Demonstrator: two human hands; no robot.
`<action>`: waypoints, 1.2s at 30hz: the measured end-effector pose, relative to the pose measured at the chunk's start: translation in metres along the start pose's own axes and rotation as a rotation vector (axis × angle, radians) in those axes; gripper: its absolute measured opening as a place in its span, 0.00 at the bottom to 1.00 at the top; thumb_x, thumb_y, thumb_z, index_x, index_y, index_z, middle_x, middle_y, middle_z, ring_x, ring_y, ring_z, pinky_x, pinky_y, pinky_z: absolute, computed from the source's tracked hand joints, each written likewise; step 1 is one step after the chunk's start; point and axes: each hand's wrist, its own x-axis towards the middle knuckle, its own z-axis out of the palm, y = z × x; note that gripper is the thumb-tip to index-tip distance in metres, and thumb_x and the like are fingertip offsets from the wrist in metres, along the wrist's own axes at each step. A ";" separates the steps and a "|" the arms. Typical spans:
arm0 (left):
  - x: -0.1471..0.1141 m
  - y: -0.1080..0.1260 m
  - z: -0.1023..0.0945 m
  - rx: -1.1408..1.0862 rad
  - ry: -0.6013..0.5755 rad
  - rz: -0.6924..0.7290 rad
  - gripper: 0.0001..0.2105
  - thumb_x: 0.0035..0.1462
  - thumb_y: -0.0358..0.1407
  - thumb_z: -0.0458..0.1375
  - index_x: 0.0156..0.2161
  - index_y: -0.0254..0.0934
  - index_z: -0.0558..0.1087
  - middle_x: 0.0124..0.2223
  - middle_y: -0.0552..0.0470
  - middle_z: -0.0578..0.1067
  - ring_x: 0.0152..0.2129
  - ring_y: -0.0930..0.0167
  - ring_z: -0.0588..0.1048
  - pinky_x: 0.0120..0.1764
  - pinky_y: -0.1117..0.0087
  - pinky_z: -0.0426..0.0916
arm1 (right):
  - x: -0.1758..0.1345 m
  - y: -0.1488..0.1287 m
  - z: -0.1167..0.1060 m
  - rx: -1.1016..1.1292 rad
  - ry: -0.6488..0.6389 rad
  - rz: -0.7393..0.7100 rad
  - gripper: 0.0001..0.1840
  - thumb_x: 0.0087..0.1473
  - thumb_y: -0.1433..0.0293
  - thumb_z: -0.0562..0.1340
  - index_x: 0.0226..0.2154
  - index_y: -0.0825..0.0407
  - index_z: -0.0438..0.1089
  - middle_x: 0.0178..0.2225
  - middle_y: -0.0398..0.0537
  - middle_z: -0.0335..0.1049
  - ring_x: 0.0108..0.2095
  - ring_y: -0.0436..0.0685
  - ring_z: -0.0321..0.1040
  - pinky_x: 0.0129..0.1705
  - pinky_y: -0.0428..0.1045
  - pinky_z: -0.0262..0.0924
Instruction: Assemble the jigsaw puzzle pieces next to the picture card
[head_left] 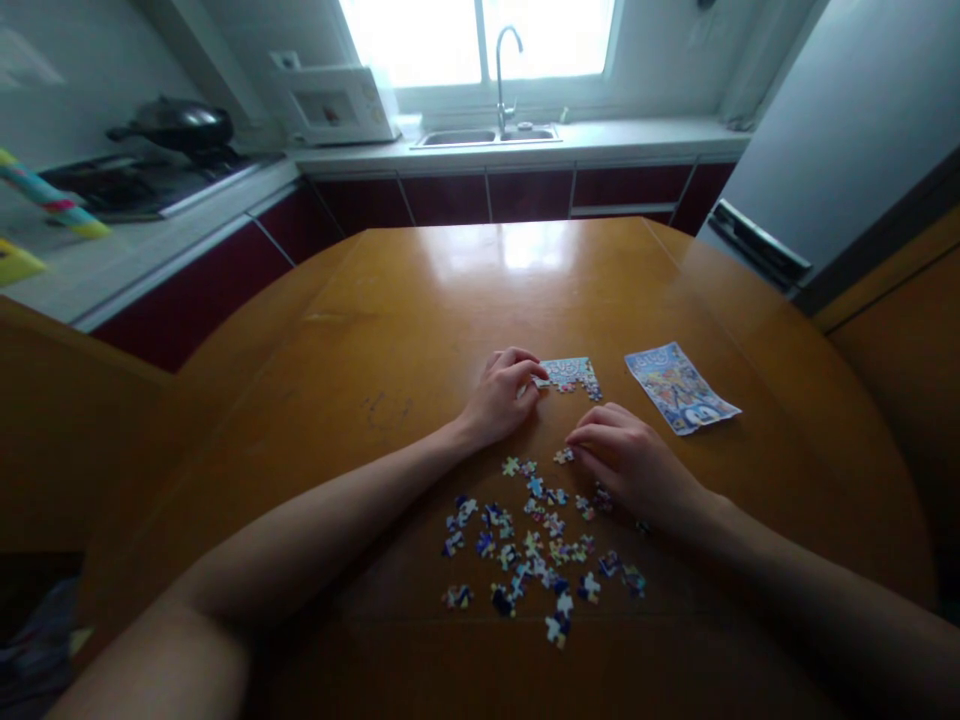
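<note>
A partly assembled jigsaw puzzle (568, 372), pale blue along its top, lies flat on the wooden table. My left hand (508, 392) rests at its left edge, fingers loosely bent and apart, the fingertips touching that edge. Nearer to me, my right hand (619, 445) has thumb and fingers pinched at a small puzzle piece (562, 456) on the tabletop; part of that piece is hidden by the fingertips. Several loose puzzle pieces (532, 545) are scattered below both hands, in blue, white and yellowish colours. Some lie close under my right hand.
A printed picture sheet (681, 388) lies right of the puzzle. The large wooden table (390, 310) has rounded sides. Beyond it stand a counter with a sink (487, 138), a white microwave (337, 105), a stove with a dark pan (184, 122), and a fridge (840, 130) at right.
</note>
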 end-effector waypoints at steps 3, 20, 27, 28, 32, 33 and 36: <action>0.001 0.001 -0.001 -0.004 0.006 -0.009 0.08 0.58 0.27 0.59 0.39 0.41 0.77 0.46 0.50 0.74 0.47 0.64 0.69 0.55 0.55 0.66 | -0.001 0.001 0.001 -0.005 0.006 0.005 0.07 0.59 0.74 0.61 0.35 0.48 0.75 0.35 0.48 0.73 0.39 0.58 0.67 0.42 0.55 0.65; 0.003 0.001 0.000 -0.012 0.003 -0.017 0.09 0.58 0.25 0.58 0.38 0.41 0.77 0.46 0.50 0.75 0.47 0.63 0.70 0.53 0.55 0.66 | 0.005 0.016 -0.013 -0.005 0.214 0.123 0.08 0.59 0.72 0.60 0.37 0.49 0.76 0.36 0.50 0.74 0.40 0.60 0.70 0.43 0.58 0.65; 0.003 0.002 -0.001 -0.014 0.004 -0.025 0.10 0.58 0.24 0.56 0.39 0.41 0.77 0.46 0.49 0.74 0.47 0.64 0.70 0.54 0.56 0.66 | 0.005 0.022 -0.013 -0.015 0.203 0.143 0.07 0.58 0.73 0.61 0.37 0.49 0.76 0.37 0.50 0.74 0.41 0.60 0.70 0.44 0.58 0.65; 0.002 0.002 -0.001 -0.013 0.004 -0.024 0.10 0.58 0.24 0.56 0.39 0.40 0.77 0.46 0.49 0.74 0.47 0.64 0.70 0.54 0.56 0.66 | 0.005 0.022 -0.013 -0.014 0.202 0.145 0.07 0.58 0.73 0.61 0.37 0.49 0.76 0.37 0.50 0.74 0.41 0.60 0.70 0.44 0.58 0.65; 0.002 0.001 -0.001 -0.010 0.005 -0.010 0.10 0.58 0.25 0.57 0.39 0.41 0.77 0.46 0.50 0.74 0.48 0.64 0.70 0.54 0.56 0.66 | 0.005 0.021 -0.013 -0.011 0.201 0.141 0.07 0.58 0.73 0.62 0.36 0.49 0.76 0.37 0.49 0.74 0.41 0.59 0.70 0.45 0.58 0.65; 0.003 0.000 -0.001 -0.008 0.006 -0.008 0.10 0.58 0.25 0.57 0.39 0.41 0.77 0.46 0.50 0.74 0.47 0.64 0.70 0.54 0.56 0.66 | 0.006 0.020 -0.013 -0.013 0.200 0.143 0.07 0.58 0.73 0.62 0.36 0.49 0.76 0.37 0.49 0.74 0.40 0.59 0.70 0.45 0.58 0.65; 0.003 -0.001 -0.001 -0.003 0.004 -0.007 0.10 0.58 0.25 0.57 0.39 0.41 0.77 0.46 0.50 0.75 0.47 0.64 0.70 0.54 0.55 0.66 | 0.006 0.019 -0.014 -0.013 0.197 0.147 0.07 0.58 0.73 0.62 0.36 0.49 0.76 0.36 0.49 0.74 0.40 0.59 0.70 0.45 0.58 0.65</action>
